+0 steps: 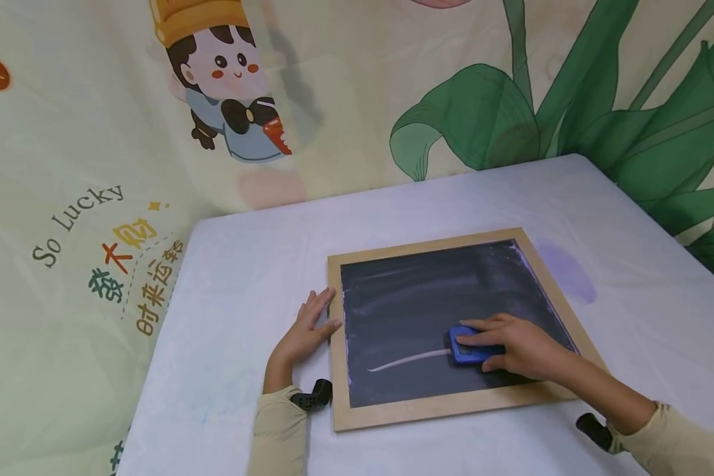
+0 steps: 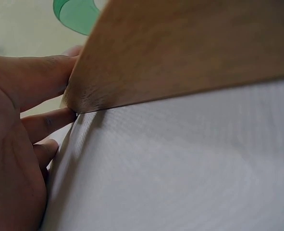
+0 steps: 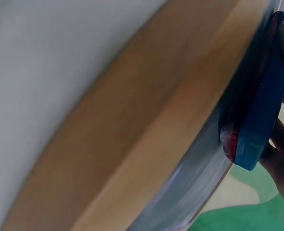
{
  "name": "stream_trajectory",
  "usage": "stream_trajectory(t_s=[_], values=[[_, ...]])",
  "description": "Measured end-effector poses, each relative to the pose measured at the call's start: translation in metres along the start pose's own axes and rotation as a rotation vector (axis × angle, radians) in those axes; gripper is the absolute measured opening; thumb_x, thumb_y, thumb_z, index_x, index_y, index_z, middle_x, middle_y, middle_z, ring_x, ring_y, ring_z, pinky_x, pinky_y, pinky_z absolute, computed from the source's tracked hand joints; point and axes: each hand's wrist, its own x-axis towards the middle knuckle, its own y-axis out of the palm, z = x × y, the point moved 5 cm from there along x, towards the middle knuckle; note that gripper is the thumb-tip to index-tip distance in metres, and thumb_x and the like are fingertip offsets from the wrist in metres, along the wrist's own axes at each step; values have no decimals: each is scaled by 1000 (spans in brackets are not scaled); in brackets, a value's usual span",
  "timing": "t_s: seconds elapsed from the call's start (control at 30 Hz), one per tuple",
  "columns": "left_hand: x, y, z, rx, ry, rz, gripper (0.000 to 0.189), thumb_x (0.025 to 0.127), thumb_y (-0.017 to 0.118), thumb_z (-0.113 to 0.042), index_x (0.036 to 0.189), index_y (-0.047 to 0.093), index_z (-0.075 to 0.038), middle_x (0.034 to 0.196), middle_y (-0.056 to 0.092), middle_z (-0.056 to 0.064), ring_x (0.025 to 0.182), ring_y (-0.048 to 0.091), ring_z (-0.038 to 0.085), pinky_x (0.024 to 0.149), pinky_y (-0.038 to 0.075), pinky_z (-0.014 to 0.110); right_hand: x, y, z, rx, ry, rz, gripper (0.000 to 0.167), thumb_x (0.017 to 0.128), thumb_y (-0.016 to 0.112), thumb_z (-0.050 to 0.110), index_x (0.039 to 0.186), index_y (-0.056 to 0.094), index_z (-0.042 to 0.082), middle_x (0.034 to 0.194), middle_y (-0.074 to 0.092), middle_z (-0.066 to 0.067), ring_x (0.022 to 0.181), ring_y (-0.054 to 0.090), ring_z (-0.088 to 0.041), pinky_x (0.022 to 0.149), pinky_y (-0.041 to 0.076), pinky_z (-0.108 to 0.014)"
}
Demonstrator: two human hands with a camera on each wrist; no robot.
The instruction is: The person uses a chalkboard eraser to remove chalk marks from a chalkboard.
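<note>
A chalkboard [image 1: 416,291] in a light wooden frame [image 1: 434,404] lies on the white-covered table. My right hand [image 1: 520,344] grips a blue board eraser [image 1: 465,346] flat against the lower right part of the black surface. In the right wrist view the eraser [image 3: 264,106] shows a dark reddish underside at the board. A pale chalk line [image 1: 407,359] runs left from the eraser. At the frame's left edge my left hand [image 1: 302,334] rests with fingers extended, its fingertips touching the wood. The left wrist view shows those fingers [image 2: 45,77] against the frame's side [image 2: 180,53].
The white tablecloth [image 1: 238,311] surrounds the board and has a faint purple stain [image 1: 565,271] at right. Behind hangs a printed curtain [image 1: 345,86] with green leaves and a cartoon figure. Black wrist devices [image 1: 314,395] sit at both sleeves.
</note>
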Motion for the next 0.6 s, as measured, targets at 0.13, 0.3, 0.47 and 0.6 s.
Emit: stream_trajectory(t_s=[0.13,0.3,0.47,0.6], values=[[-1,0,2,4,-9,-2,66,89,57,-33,146,23,-23,154,15,2,142,-7,25,114,-5,50,13,7,13,4,9,32,55,70,76,23,122,60,26,133,52,-8,107,54,-28,76,52,-40],[-2,0,4,-1,-21,-8,67,89,57,-34,146,23,-25,154,15,1,142,-7,24,114,-5,50,32,17,30,6,-17,48,53,71,76,25,122,59,25,133,52,-7,105,54,-25,76,52,-39],[-2,0,3,-8,-15,-7,66,89,57,-34,146,23,-25,154,15,1,142,-7,24,114,-5,50,48,27,47,9,-58,40,53,72,75,25,123,59,25,133,52,-6,102,54,-22,74,52,-37],[-1,0,2,-1,-8,-13,66,89,57,-34,146,24,-25,154,15,1,142,-6,24,114,-4,49,60,30,63,-11,-112,15,54,71,76,26,122,59,27,131,54,-5,100,55,-22,73,52,-38]])
